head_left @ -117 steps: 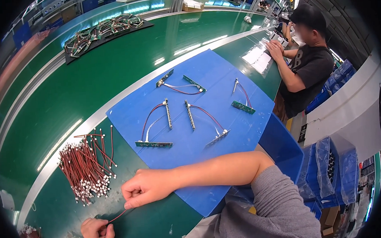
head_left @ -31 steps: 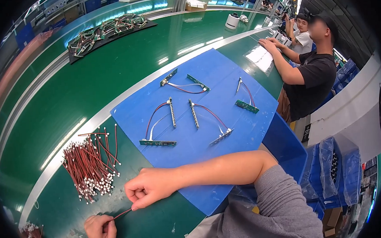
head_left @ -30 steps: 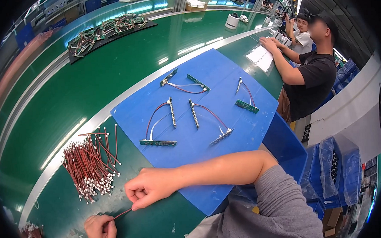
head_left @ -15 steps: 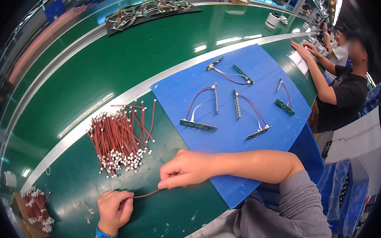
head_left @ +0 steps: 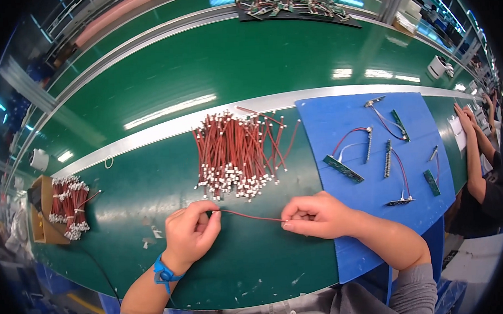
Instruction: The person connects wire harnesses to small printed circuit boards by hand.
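Note:
A thin red cable [head_left: 249,216] spans the gap between my two hands, sagging slightly, above the green bench. My left hand [head_left: 191,231], with a blue strap [head_left: 165,272] on its wrist, pinches one end. The other end is pinched by my right hand [head_left: 317,215], beside the blue sheet's left edge. Both cable ends are hidden in my fingers. Just beyond my hands lies a large pile of red cables [head_left: 234,152] with small white connectors. On the blue sheet [head_left: 374,224] rest several green circuit boards [head_left: 343,168] joined in pairs by wires.
At the left, a cardboard box [head_left: 41,216] holds bundled red cables [head_left: 71,206]. A metal rail [head_left: 148,134] runs behind the pile. Farther back is a black tray [head_left: 306,15] of wired boards. A white cylindrical object [head_left: 437,66] stands far right, near a co-worker's arms [head_left: 474,145].
The view has turned, so the bench appears shifted and more of its left side shows. My hands have drawn farther apart, exposing a longer stretch of cable. Both still pinch it.

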Tool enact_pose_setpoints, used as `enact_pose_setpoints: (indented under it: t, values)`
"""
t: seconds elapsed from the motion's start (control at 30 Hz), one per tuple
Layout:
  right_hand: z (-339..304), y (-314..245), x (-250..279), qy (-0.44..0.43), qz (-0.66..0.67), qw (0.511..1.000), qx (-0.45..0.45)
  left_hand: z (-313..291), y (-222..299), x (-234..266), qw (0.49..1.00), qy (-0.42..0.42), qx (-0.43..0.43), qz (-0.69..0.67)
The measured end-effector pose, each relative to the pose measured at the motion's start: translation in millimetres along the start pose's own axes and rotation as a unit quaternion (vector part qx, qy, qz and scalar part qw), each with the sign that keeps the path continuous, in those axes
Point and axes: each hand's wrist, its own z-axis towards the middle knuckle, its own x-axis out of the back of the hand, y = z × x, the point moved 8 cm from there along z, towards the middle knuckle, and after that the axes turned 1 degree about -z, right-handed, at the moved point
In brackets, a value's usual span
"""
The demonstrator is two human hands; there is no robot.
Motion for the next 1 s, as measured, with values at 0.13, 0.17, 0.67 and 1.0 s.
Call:
enact_pose_setpoints:
  t: [0.13,0.17,0.67,1.0]
  values:
    - [3,2,-2,0.015,0.021,1.000,0.006,-3,-4,4,1.000,0.003,0.003,-0.004]
    - [3,2,-2,0.016,0.019,1.000,0.004,-4,-5,3,1.000,0.003,0.003,-0.006]
    - [-1,13,21,0.092,0.325,0.939,-0.065,-7,-13,-6,0.994,-0.007,0.042,-0.100]
    - [0,15,20,0.085,0.288,0.950,-0.084,-7,-6,-6,0.995,-0.013,0.043,-0.087]
